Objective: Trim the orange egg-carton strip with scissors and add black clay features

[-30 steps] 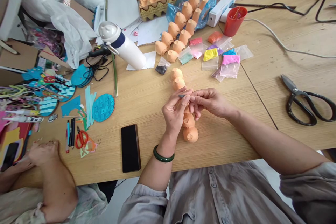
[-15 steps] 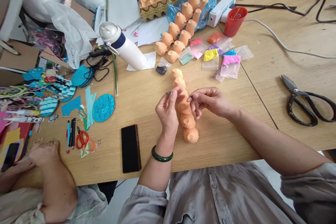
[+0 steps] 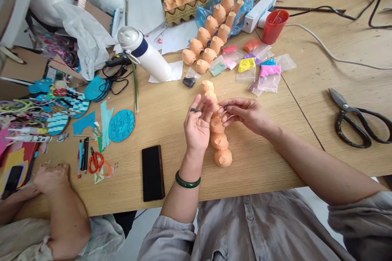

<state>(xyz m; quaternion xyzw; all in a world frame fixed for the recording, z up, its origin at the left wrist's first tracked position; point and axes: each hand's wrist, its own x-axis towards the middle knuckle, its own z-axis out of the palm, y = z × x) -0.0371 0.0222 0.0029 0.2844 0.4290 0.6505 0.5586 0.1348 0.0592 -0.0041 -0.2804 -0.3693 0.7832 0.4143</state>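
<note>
My left hand (image 3: pixel 197 128) is turned palm up. A small dark roll (image 3: pixel 195 110), which looks like modelling clay, sits between its thumb and forefinger. Opposite it, my right hand (image 3: pixel 246 116) pinches another small dark clay piece (image 3: pixel 226 107) between thumb and fingers. Both hands hover over a row of orange egg-carton cups (image 3: pixel 219 140) that lies lengthwise on the table, and they hide its middle part. Just beyond the row's far end is a small bag of black clay (image 3: pixel 188 82).
Coloured clay packets (image 3: pixel 246 65) and more egg-carton cups (image 3: pixel 216 43) lie beyond. A white bottle (image 3: pixel 154 63) stands left of them, a red cup (image 3: pixel 275 26) right. A phone (image 3: pixel 152 173) lies near the edge; large scissors (image 3: pixel 349 118) are at right. Another person's arms (image 3: pixel 61 195) rest at left.
My left hand has opened out from its pinch and turned its palm up, showing the dark roll. My right fingers have shifted slightly, and their dark piece shows more clearly.
</note>
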